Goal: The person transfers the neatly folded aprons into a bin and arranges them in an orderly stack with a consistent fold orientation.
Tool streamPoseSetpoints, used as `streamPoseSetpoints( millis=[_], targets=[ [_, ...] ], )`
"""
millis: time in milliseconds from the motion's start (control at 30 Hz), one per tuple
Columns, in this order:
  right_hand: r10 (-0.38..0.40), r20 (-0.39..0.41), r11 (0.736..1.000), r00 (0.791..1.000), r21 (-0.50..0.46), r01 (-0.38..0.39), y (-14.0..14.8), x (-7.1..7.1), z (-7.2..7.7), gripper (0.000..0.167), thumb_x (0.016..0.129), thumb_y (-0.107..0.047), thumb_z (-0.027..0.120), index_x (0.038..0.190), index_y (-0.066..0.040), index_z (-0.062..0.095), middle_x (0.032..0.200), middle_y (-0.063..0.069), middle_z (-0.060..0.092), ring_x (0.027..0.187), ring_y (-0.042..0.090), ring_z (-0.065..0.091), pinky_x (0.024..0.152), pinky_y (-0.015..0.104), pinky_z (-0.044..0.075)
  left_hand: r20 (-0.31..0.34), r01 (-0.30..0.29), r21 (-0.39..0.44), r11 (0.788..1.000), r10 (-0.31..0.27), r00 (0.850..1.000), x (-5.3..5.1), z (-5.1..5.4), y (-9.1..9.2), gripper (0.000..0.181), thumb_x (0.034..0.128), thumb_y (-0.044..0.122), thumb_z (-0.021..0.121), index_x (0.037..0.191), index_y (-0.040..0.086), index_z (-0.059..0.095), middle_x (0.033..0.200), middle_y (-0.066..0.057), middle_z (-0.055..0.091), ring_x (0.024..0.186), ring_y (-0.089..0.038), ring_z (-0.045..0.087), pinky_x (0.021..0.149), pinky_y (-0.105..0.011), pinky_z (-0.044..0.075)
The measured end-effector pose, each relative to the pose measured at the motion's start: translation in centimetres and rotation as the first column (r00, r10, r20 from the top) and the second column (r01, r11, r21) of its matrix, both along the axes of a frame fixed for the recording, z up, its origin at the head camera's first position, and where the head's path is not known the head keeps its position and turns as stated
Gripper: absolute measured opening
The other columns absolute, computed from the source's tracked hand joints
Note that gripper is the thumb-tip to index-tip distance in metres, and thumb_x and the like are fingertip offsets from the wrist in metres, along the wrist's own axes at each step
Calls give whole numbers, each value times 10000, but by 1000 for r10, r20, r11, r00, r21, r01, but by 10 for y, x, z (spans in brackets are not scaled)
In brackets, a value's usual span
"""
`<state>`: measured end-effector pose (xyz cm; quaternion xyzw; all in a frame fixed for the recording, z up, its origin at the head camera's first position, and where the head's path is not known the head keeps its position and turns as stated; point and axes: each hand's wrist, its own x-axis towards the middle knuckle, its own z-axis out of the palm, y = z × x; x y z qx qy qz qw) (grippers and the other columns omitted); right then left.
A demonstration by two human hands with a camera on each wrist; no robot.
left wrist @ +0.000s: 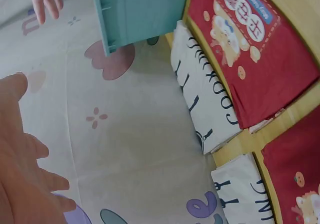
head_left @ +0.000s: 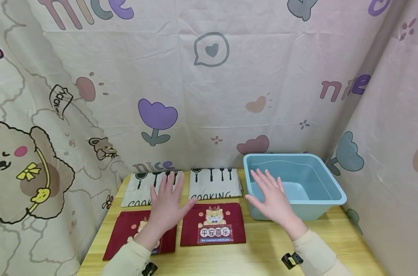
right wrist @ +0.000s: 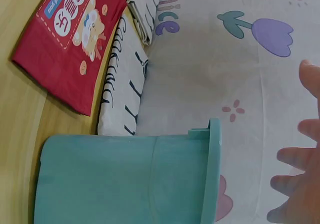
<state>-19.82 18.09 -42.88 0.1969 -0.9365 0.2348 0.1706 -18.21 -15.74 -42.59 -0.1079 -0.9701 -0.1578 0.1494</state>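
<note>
Both hands hover in the air with fingers spread, holding nothing. In the head view my left hand (head_left: 167, 209) is in front of the left pair of folded cloths, partly hiding a red one (head_left: 120, 234) and a white one (head_left: 133, 191) printed with cooking tools. My right hand (head_left: 273, 199) is before the left side of a light blue plastic basin (head_left: 319, 209). Between the hands lie a second folded red cloth (head_left: 212, 224) with a cartoon animal and Chinese characters, and behind it a second white cloth (head_left: 213, 184) lettered COOKING.
The wooden table (head_left: 264, 253) carries the cloths in two rows, with the basin at the back right. A printed curtain (head_left: 212, 96) hangs behind the table and along both sides. Small dark devices (head_left: 292, 260) are strapped at the wrists.
</note>
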Motion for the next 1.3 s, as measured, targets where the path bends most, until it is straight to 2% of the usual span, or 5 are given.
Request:
streamPoseSetpoints(
  millis=[467, 900, 1000, 1133, 1300],
  targets=[
    [31, -111, 955, 993, -291, -63, -10, 3, -13, 679, 874, -224, 756, 1479, -113, 469, 1479, 101, 483, 1367, 393, 396, 1061, 654, 301, -30, 0, 244, 970, 8, 1000, 2, -5, 3, 822, 944, 503, 600, 1564, 80, 265, 1594, -203, 239, 1444, -431, 185, 1096, -707, 79],
    [50, -27, 877, 998, -477, -56, -21, 12, -19, 657, 893, -142, 738, 1486, -129, 457, 1444, 83, 526, 1290, 341, 504, 1036, 542, 405, 161, -54, 485, 873, -29, 987, 9, -14, 2, 810, 975, 572, 509, 1594, 163, 187, 1614, -151, 216, 1454, -396, 203, 1082, -667, 246],
    [71, -38, 846, 997, -527, -80, -27, 17, -12, 629, 882, -48, 729, 1455, -35, 471, 1400, 146, 555, 1256, 360, 533, 1034, 418, 427, 205, -83, 553, 829, -39, 978, 10, -17, 2, 786, 983, 557, 505, 1592, 165, 200, 1609, -163, 223, 1449, -410, 213, 1078, -671, 249],
    [117, -2, 782, 993, -616, -93, -36, 24, -5, 581, 886, 51, 685, 1419, 74, 456, 1361, 254, 547, 1216, 419, 546, 999, 448, 444, 228, -103, 668, 737, -70, 971, 12, -19, 1, 726, 1006, 484, 514, 1583, 144, 232, 1591, -155, 279, 1432, -391, 273, 1097, -638, 259],
    [145, 91, 728, 985, -684, -44, -38, 19, -26, 585, 913, -5, 681, 1453, -17, 454, 1372, 193, 561, 1220, 357, 566, 990, 487, 454, 216, -97, 764, 638, -110, 970, 14, -22, 0, 679, 1026, 405, 511, 1565, 77, 261, 1569, -155, 331, 1411, -349, 335, 1121, -531, 301]
  ],
)
